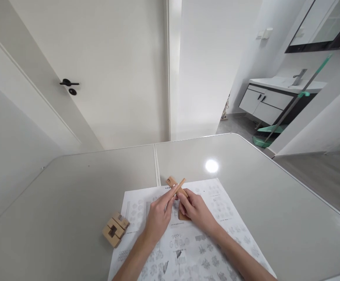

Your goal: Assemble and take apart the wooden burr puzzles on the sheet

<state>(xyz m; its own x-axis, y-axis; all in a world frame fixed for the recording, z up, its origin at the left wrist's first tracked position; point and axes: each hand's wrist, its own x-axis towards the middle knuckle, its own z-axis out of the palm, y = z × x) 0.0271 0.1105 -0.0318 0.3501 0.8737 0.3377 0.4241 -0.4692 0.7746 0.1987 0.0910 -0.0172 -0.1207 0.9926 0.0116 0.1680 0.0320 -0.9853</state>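
In front of me stands a large pale door (108, 58), and it is closed. Before it spreads the grey table (79, 187), with a thin seam across its top and 1 round bright reflection on the right part. Farther to the right, beyond the wall, I see a white washbasin cabinet (263, 103) with a tap (299, 77). A cleaning tool with a long handle and green parts (303, 94) leans near this cabinet. On the table, under my hands, lies a white printed sheet (222, 212), covered with many small grey drawings, which are too faint for me to read.

My 2 hands meet above the upper part of this sheet. My left hand (160, 212) has its fingers closed on a thin wooden stick (181, 185), which points up and to the right. My right hand (195, 205) pinches a flat wooden piece (170, 180) with a dark curved mark near its far end; the stick crosses over this piece. Beside the left edge of the sheet sits a wooden block (114, 230), made from several fitted parts, with a dark square hole. Partly hidden below my right fingers is 1 more wooden piece (183, 216); I cannot tell if the hand touches it. The smallest is the black door handle (67, 82).
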